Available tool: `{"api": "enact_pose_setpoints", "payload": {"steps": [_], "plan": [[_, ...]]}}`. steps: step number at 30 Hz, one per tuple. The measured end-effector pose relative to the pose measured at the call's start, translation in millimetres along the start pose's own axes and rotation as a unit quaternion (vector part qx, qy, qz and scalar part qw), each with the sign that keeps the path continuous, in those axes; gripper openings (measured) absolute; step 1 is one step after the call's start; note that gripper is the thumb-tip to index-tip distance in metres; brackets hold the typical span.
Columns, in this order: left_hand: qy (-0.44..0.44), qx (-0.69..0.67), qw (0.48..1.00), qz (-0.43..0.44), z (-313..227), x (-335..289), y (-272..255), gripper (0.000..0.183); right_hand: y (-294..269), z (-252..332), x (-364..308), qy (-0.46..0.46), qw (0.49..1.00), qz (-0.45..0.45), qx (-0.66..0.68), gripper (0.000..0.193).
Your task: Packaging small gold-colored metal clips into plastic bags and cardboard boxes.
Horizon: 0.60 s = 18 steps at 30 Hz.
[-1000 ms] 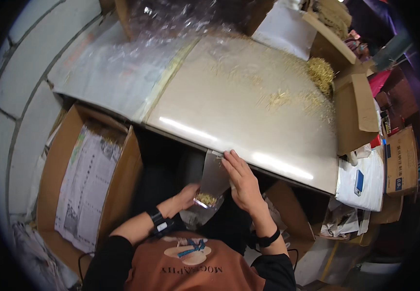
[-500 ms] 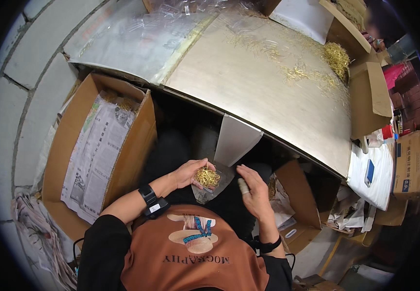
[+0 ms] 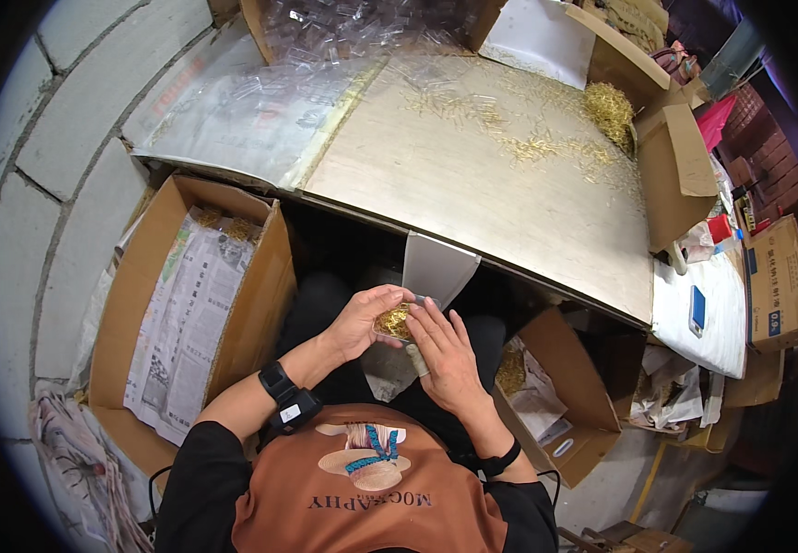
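In front of my lap, my left hand (image 3: 364, 318) is closed around a small clear plastic box (image 3: 425, 300) filled with thin gold-coloured metal pieces (image 3: 392, 322). My right hand (image 3: 452, 367) rests against the box's right side, its fingers stretched out and partly covering it. A pale wrap covers my right thumb (image 3: 416, 359). Whether the box's lid is fully closed is hidden by my fingers. Loose gold pieces (image 3: 537, 146) lie scattered on the worktable (image 3: 472, 212) ahead, beside a heaped gold pile (image 3: 610, 114) at its far right.
At the left stands a cardboard box (image 3: 265, 276) lined with newspaper; another carton (image 3: 588, 405) is at my right. Clear plastic boxes (image 3: 343, 32) fill a container at the back. A white panel (image 3: 436, 269) hangs below the table edge. A blue phone-like object (image 3: 697, 311) lies at right.
My right hand has moved left onto the clear box, which was held by my left hand alone. The gold pieces, heaped loosely before, now lie lower and flatter. The view has shifted slightly.
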<state>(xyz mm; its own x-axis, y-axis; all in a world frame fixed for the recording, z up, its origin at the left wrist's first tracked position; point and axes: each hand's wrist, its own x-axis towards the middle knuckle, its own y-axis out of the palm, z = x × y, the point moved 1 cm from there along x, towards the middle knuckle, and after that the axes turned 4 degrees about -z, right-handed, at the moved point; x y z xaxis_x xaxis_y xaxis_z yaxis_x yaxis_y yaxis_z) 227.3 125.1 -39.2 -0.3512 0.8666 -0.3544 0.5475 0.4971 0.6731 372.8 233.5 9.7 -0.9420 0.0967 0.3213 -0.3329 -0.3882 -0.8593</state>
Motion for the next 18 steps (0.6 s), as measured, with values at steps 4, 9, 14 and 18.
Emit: {"api": "enact_pose_setpoints", "payload": {"steps": [4,9,14,18], "plan": [[0.03,0.047,0.997,-0.045,-1,-1,4,0.025,-5,-3,1,0.032,0.999,-0.013,0.026,0.05],[0.024,0.017,0.998,-0.05,-12,-2,4,0.026,-12,4,9,0.033,0.999,0.01,-0.017,0.053],[0.051,-0.018,0.998,-0.036,-32,-5,0,0.032,-20,8,31,0.022,1.0,-0.001,-0.012,0.052],[0.083,0.008,0.992,-0.097,-70,-24,-12,0.034,-33,3,42,0.027,0.996,-0.09,0.009,0.049]]}}
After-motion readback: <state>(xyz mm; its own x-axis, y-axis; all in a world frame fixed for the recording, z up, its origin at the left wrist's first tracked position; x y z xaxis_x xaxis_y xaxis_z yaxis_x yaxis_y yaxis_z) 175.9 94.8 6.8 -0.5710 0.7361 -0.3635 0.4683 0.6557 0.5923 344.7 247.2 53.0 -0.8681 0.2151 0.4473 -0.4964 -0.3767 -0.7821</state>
